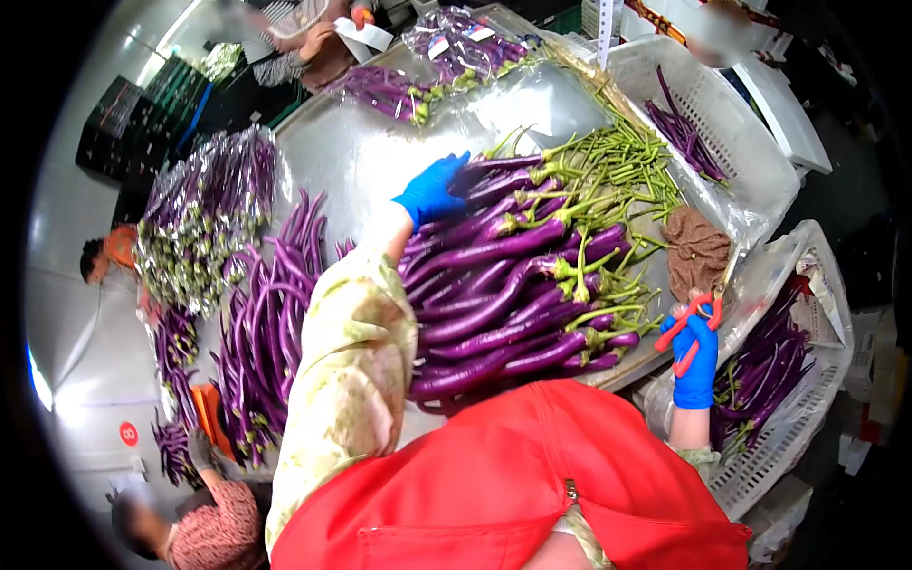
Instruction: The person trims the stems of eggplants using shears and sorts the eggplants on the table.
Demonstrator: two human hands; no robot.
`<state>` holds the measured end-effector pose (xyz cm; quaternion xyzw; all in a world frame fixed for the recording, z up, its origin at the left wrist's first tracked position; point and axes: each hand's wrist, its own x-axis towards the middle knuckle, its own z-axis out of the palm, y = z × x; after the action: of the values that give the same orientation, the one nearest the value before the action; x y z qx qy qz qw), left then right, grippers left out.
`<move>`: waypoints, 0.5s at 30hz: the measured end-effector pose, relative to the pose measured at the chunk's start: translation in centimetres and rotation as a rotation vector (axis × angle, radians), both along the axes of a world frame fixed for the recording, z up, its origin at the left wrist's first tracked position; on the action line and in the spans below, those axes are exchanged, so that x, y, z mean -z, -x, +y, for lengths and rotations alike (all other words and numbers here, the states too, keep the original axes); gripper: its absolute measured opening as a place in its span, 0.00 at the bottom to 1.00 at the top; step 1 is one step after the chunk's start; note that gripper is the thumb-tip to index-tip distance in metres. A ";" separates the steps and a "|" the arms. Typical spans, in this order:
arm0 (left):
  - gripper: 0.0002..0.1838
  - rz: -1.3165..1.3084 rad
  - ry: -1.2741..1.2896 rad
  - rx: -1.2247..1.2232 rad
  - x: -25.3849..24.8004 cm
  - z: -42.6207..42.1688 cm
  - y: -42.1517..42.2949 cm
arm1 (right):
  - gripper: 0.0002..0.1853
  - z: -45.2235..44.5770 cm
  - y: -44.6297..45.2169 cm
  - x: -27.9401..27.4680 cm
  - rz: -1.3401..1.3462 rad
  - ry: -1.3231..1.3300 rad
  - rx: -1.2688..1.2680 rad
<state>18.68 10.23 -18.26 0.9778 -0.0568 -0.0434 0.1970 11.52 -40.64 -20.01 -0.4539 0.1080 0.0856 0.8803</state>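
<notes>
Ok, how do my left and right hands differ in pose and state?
The left hand is spread at the upper edge of the piled eggplants, while the right hand is curled around red-handled scissors.
The left hand reaches out across the table; the right hand is at its right side, just below a brown cloth.
Both wear blue gloves.

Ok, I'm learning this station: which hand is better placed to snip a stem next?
Probably the right hand: it holds red-handled scissors; the left hand, no tool visible, is over the eggplants.
</notes>
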 end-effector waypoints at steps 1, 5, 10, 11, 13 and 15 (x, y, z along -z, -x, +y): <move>0.52 0.056 0.165 0.034 1.0 0.1 -1.3 | 0.24 0.1 0.1 0.1 0.007 -0.005 0.018; 0.49 0.110 -0.047 0.040 0.5 -2.5 -2.6 | 0.24 -0.2 -0.3 1.0 0.032 0.031 0.058; 0.35 0.189 -0.370 -0.101 -2.7 -4.9 -0.9 | 0.24 0.8 -1.5 2.0 0.115 0.070 0.015; 0.33 0.252 -0.386 -0.154 -3.4 -4.6 -0.4 | 0.24 1.1 -1.7 2.4 0.134 0.081 0.012; 0.29 0.311 -0.275 -0.195 -3.6 -2.6 0.3 | 0.24 1.8 -1.8 2.2 0.162 0.094 -0.005; 0.30 0.358 -0.149 -0.231 -1.4 0.2 0.8 | 0.25 2.1 -1.9 2.0 0.167 0.109 -0.029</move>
<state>17.87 10.45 -16.83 0.9663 0.0947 -0.1977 0.1348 13.46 -38.54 -22.01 -0.4938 0.1788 0.1300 0.8410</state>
